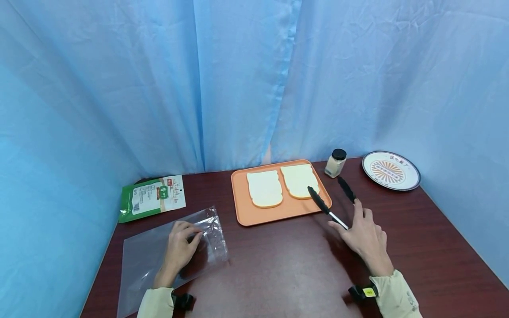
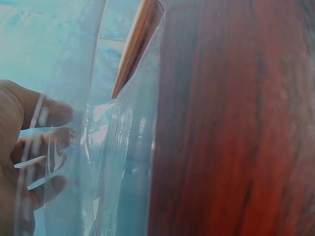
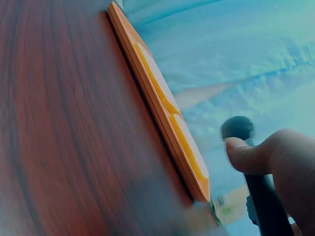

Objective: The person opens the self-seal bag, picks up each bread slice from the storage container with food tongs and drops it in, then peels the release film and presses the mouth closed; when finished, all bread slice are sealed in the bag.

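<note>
- The left hand (image 1: 180,247) seems to pinch the clear bag (image 1: 149,258) near its crinkled end, at the left of the table (image 1: 278,269); a light hold there should spare the thin film.
- The right hand (image 1: 367,240) grips the tongs (image 1: 320,203), their two black tips spread apart — one in line with the right slice's lower corner, though I cannot tell whether it touches.
- The two bread slices (image 1: 265,189) lie flat, side by side, on the orange tray (image 1: 254,216) at the table's far side.
- To pick up a slice well, the tips would best straddle its edges low and close gently; bread likely dents under a hard squeeze.
- Opening the bag's mouth first would probably help, since limp plastic tends to cling shut.
- The table is dark reddish wood with a soft sheen in front of the tray.
- Behind the tray's right end stands a black-capped jar (image 1: 335,164); the patterned plate (image 1: 406,177) sits at the far right, a green-and-white packet (image 1: 153,198) at the far left.
- Pale blue curtains (image 1: 238,88) enclose the table's back and sides — folds hanging close to the edge.
</note>
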The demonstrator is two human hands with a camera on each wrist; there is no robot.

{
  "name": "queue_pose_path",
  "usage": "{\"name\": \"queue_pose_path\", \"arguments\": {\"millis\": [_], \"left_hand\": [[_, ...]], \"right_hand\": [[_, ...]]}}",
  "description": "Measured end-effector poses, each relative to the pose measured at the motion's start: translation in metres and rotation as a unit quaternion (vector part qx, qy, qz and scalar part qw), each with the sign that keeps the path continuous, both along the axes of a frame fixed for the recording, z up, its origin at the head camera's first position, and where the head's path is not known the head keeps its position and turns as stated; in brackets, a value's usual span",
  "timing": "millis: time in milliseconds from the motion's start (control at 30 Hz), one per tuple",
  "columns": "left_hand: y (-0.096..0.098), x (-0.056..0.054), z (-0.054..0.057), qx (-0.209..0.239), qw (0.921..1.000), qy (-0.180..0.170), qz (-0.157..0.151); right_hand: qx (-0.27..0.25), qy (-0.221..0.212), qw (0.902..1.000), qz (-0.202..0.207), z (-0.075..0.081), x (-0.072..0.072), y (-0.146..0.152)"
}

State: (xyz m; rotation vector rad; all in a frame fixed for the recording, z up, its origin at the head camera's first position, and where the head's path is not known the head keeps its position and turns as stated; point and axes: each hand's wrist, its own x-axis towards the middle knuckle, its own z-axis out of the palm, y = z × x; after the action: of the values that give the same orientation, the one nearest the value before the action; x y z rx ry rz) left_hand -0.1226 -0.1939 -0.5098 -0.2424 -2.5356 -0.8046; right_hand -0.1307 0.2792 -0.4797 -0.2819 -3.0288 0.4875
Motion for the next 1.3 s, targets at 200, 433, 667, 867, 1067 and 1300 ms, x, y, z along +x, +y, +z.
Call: {"name": "queue_pose_path", "arguments": {"millis": [200, 433, 667, 867, 1067, 1300], "left_hand": [[0.000, 0.000, 0.000, 0.001, 0.9999, -0.015, 0.003], [-0.001, 0.000, -0.002, -0.004, 1.0000, -0.007, 0.003], [-0.002, 0.000, -0.002, -0.005, 1.0000, -0.003, 0.004], [-0.001, 0.000, -0.002, 0.000, 1.0000, -0.006, 0.006], [-0.001, 0.000, -0.002, 0.000, 1.0000, -0.005, 0.004], [-0.001, -0.001, -0.003, -0.001, 1.0000, 0.000, -0.002]], "right_hand": [[-0.002, -0.021, 0.9997, 0.016, -0.002, -0.006, -0.018], [0.000, -0.025, 0.9996, 0.016, -0.001, -0.012, -0.034], [0.017, -0.027, 0.9993, 0.017, -0.004, -0.017, -0.047], [0.023, -0.040, 0.9989, 0.006, -0.006, -0.022, -0.058], [0.024, -0.041, 0.9989, -0.002, -0.006, -0.027, -0.065], [0.025, -0.045, 0.9987, -0.004, -0.007, -0.030, -0.071]]}}
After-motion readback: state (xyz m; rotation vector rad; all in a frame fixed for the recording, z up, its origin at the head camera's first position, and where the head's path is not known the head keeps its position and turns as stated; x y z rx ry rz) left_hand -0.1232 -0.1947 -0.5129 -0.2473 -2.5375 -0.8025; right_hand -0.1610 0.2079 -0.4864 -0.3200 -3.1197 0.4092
